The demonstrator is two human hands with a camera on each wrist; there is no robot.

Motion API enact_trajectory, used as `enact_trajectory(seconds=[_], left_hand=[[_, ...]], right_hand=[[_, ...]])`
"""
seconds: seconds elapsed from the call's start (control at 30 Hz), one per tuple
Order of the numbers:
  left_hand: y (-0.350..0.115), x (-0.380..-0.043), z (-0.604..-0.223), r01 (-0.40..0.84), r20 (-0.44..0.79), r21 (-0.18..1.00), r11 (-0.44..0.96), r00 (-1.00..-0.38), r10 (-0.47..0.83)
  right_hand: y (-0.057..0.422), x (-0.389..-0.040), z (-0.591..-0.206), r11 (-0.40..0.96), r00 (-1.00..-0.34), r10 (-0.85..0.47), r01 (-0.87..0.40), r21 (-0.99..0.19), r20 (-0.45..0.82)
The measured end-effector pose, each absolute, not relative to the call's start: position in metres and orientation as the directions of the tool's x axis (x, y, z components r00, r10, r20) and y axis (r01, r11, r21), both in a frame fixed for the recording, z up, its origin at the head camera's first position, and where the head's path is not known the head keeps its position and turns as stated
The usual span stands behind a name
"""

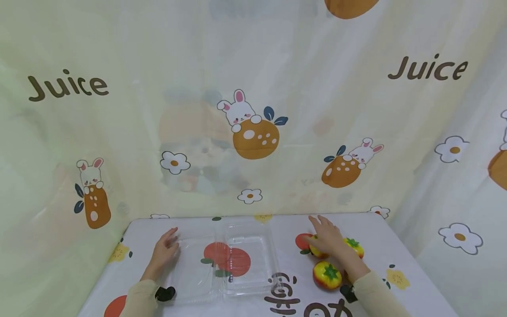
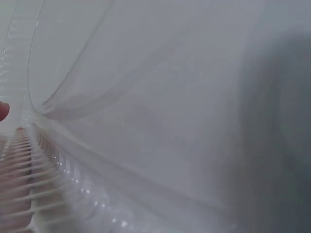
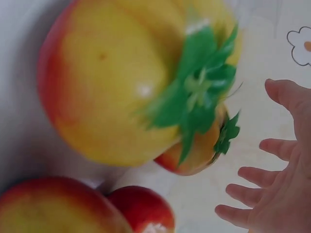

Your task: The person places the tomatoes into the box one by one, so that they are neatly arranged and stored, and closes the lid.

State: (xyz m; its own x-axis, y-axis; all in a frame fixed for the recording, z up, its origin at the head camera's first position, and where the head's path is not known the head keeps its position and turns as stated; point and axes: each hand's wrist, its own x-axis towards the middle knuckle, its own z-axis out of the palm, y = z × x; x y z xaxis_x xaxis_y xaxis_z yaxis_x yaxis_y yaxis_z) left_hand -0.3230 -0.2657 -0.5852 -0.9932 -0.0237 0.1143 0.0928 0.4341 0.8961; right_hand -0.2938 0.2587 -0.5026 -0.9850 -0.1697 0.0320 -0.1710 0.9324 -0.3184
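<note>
A clear plastic clamshell box point(image 1: 249, 290) lies spread flat on the table, its two halves side by side. My left hand point(image 1: 164, 253) is at the outer edge of the left half, fingers loosely bent; in the left wrist view ribbed clear plastic point(image 2: 73, 179) covers part of it. Over several round yellow-and-red fruits with green leafy tops, my right hand point(image 1: 330, 237) reaches with spread fingers. One fruit point(image 1: 316, 250) shows partly beneath that hand, another point(image 1: 326, 276) sits nearer me, and a third point(image 1: 355, 247) is right of it. The right wrist view shows the right hand point(image 3: 282, 179) holding nothing.
A white tablecloth point(image 1: 289, 259) printed with oranges, flowers and dark lettering covers the table. Pale printed curtains point(image 1: 293, 176) hang behind and at both sides. Dark wrist devices point(image 1: 165, 293) sit at both sleeves.
</note>
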Motion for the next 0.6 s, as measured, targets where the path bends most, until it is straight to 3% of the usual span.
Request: enact_trajectory(seconds=[0.3,0.6], left_hand=[[-0.267,-0.319,-0.584,0.035,0.056,0.938,0.346,-0.997,-0.052],[-0.270,-0.322,-0.588,0.032,0.049,0.941,0.336,-0.998,-0.042]], right_hand=[[0.269,-0.289,-0.515,0.944,-0.987,-0.131,-0.097,-0.315,-0.089],[0.276,-0.285,-0.519,0.933,-0.988,-0.127,-0.087,-0.350,-0.093]])
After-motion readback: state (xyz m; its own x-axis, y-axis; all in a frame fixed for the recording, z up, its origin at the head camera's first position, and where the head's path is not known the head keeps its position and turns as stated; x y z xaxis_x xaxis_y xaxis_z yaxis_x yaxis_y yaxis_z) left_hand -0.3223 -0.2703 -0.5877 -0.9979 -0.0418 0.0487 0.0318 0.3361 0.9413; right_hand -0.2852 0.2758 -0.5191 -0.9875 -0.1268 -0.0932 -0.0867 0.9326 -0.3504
